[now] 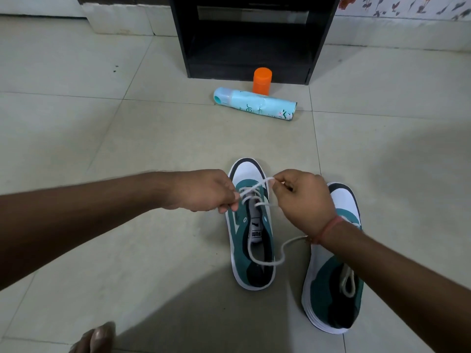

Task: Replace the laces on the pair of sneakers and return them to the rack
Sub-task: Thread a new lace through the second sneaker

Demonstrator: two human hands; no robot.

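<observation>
Floor tiles [76, 118], pale grey, lie under everything. Ahead stands a black rack [251, 38]; just before it an orange cap [262, 81] stands upright, with a light-blue spray can [254, 103] lying on its side in front. Nearer me, two green-and-white Puma sneakers point away. My left hand [204, 191] pinches the white lace [257, 193] at the left sneaker [251, 225]; my right hand [303, 197] pinches its other strand. My right forearm crosses the right sneaker [334, 281]. My toe [98, 337] shows below.

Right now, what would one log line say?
left hand: pinches lace | right hand: pinches lace | left sneaker: part-laced | rack: no shoes visible
</observation>
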